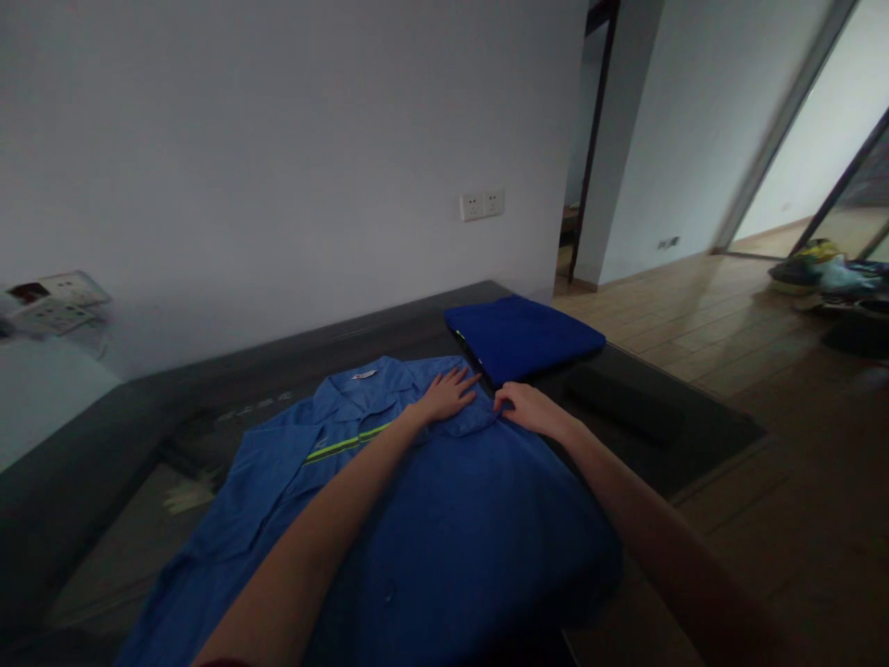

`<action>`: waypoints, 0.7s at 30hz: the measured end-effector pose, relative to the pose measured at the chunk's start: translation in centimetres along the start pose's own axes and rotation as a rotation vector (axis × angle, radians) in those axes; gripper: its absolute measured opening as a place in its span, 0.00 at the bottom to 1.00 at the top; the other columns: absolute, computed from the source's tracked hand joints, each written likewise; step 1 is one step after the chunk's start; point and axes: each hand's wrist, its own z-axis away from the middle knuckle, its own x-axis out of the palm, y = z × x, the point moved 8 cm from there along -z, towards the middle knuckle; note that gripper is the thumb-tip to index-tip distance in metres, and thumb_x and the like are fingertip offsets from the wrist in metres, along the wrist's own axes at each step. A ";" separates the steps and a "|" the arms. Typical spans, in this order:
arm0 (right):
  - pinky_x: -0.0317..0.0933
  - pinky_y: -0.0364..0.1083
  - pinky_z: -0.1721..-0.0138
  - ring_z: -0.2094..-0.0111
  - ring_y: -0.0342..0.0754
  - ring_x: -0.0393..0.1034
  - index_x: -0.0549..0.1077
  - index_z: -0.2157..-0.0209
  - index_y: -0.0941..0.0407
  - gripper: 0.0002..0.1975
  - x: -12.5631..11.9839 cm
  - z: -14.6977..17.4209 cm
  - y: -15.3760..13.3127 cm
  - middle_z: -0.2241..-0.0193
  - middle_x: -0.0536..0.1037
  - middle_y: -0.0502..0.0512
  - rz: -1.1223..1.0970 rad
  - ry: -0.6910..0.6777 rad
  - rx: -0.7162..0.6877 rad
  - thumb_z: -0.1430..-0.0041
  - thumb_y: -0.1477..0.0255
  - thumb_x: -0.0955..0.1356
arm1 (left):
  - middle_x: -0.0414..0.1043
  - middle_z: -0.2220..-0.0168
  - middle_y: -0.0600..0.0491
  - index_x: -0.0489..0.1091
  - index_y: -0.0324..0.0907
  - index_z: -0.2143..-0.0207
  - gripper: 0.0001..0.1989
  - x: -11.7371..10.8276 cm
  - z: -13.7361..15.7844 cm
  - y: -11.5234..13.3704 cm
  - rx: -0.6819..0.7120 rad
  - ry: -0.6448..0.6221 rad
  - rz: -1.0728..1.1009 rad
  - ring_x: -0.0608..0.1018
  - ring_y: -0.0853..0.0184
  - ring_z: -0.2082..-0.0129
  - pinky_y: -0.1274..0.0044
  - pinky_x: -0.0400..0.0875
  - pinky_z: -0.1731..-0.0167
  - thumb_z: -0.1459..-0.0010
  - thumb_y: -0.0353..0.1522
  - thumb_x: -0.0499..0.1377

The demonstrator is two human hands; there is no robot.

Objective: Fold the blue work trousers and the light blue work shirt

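A blue work shirt (278, 482) with a collar and a yellow-green stripe is spread over a dark table (667, 445). Its right part is folded over toward the middle. My left hand (448, 394) lies flat on the shirt near the shoulder, fingers spread. At the fold's upper right edge, my right hand (532, 408) pinches the shirt cloth between thumb and fingers. The lower part of the shirt hangs toward me, and its near end is dark and blurred.
Beyond my hands lies a folded dark-blue garment (524, 335). A dark flat item (621, 403) is right of it. The white wall (312, 167) with a socket (482, 205) stands behind the table. Wooden floor (694, 315) extends rightward, with piled items (833, 273) farther off.
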 end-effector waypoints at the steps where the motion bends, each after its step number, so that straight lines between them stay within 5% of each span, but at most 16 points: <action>1: 0.58 0.42 0.60 0.60 0.48 0.69 0.76 0.66 0.55 0.10 0.0 0.0 0.1 0.62 0.75 0.55 -0.011 -0.013 -0.007 0.48 0.79 0.66 | 0.42 0.33 0.49 0.45 0.51 0.35 0.27 -0.2 0.2 -0.1 -0.013 0.024 0.001 0.47 0.58 0.34 0.57 0.43 0.39 0.35 0.45 0.39; 10: 0.58 0.43 0.67 0.65 0.49 0.70 0.77 0.71 0.54 0.08 -1.2 0.4 0.0 0.67 0.77 0.54 -0.031 0.034 0.041 0.47 0.64 0.70 | 0.41 0.33 0.51 0.46 0.52 0.36 0.28 -0.3 2.4 -1.7 -0.133 0.010 0.020 0.46 0.56 0.34 0.56 0.42 0.39 0.36 0.47 0.38; 16: 0.60 0.44 0.58 0.61 0.47 0.69 0.76 0.64 0.57 0.10 -4.3 0.5 -0.2 0.63 0.76 0.57 -0.140 0.386 0.019 0.38 0.72 0.62 | 0.43 0.33 0.49 0.49 0.48 0.36 0.25 -1.7 3.4 2.3 -0.019 0.048 0.035 0.46 0.58 0.34 0.56 0.42 0.39 0.36 0.37 0.42; 21: 0.60 0.42 0.63 0.66 0.44 0.68 0.72 0.59 0.57 0.12 -1.7 0.0 0.0 0.66 0.75 0.52 -0.213 0.164 0.017 0.47 0.77 0.68 | 0.44 0.34 0.49 0.45 0.47 0.35 0.27 -1.2 4.4 5.7 0.103 0.035 0.059 0.47 0.59 0.34 0.57 0.43 0.39 0.36 0.40 0.43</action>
